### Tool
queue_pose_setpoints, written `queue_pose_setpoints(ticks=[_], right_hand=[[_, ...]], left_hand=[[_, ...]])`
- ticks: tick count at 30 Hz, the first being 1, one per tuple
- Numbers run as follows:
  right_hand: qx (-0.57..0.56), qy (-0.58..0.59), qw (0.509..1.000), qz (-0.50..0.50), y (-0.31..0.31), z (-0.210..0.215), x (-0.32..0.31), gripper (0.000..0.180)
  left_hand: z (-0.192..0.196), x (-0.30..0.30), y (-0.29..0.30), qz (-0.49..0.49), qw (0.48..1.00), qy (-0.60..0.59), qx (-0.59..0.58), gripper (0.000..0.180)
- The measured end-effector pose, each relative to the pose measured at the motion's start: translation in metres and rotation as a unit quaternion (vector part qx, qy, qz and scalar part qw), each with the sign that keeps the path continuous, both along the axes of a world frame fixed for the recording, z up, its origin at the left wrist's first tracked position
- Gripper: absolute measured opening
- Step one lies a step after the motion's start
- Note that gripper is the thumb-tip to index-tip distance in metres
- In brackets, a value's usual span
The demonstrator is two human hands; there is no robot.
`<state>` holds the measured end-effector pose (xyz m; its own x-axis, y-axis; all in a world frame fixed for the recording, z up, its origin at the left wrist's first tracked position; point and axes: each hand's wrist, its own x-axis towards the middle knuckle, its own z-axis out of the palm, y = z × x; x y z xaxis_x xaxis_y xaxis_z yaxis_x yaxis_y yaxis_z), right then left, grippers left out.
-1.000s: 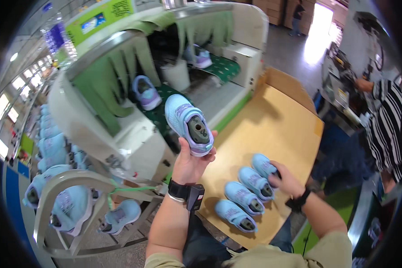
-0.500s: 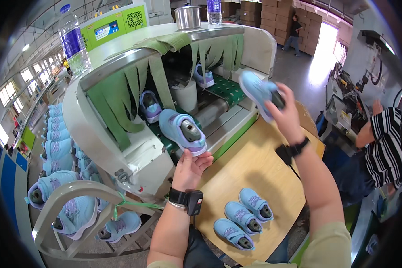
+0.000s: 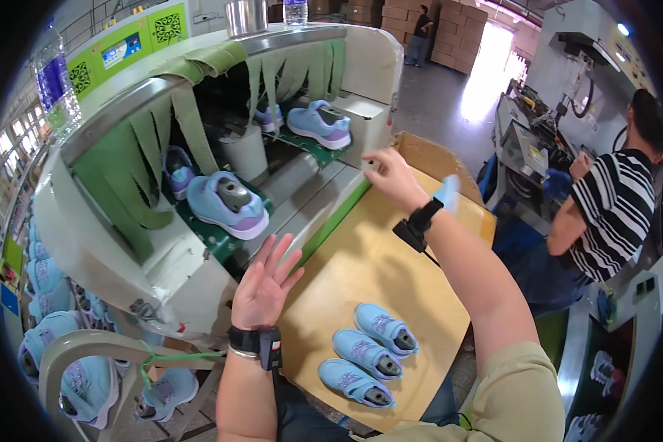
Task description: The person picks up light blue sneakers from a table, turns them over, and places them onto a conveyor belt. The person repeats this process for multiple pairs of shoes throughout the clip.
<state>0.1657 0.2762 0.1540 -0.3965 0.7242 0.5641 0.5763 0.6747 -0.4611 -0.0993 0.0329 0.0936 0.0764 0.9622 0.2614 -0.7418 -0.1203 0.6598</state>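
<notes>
The left hand point(image 3: 260, 296), fingers spread, is just beside a light-blue shoe point(image 3: 225, 206) on the left green belt point(image 3: 212, 240). The right hand point(image 3: 399, 180), fingers loosely open, is near a matching shoe point(image 3: 313, 127) on the right belt point(image 3: 324, 154); 3 more shoes point(image 3: 362, 353) stand on the tan tabletop point(image 3: 427, 295).

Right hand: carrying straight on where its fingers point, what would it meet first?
Probably the blue-and-purple shoe on the far green belt, ahead of the right hand; depth is unclear, so it might pass above.
</notes>
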Motion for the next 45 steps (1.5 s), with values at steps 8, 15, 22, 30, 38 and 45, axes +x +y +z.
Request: queue_pose_setpoints(ticks=[8,15,22,30,38,45], right_hand=[[-0.042,-0.086,0.971,-0.221,0.058,-0.065,0.11,0.05],[-0.034,-0.333,0.89,-0.309,-0.002,-0.173,0.053,0.078],[-0.157,-0.192,0.906,-0.342,-0.041,-0.143,0.117,0.063],[-0.143,-0.217,0.962,-0.081,-0.147,-0.141,0.25,0.052],[-0.23,-0.018,0.941,-0.248,-0.213,-0.153,0.179,0.077],[-0.334,0.065,0.934,-0.11,-0.258,-0.131,0.098,0.061]], left_hand=[[-0.03,0.03,0.015,0.074,0.931,0.301,-0.193,0.041],[-0.046,0.033,0.014,0.005,0.923,0.299,-0.242,0.035],[-0.04,0.031,0.008,0.007,0.921,0.306,-0.24,0.038],[-0.034,0.03,-0.007,0.013,0.917,0.33,-0.224,0.037],[-0.047,0.033,-0.006,0.006,0.913,0.326,-0.244,0.036],[-0.059,0.033,-0.003,0.002,0.92,0.313,-0.235,0.038]])
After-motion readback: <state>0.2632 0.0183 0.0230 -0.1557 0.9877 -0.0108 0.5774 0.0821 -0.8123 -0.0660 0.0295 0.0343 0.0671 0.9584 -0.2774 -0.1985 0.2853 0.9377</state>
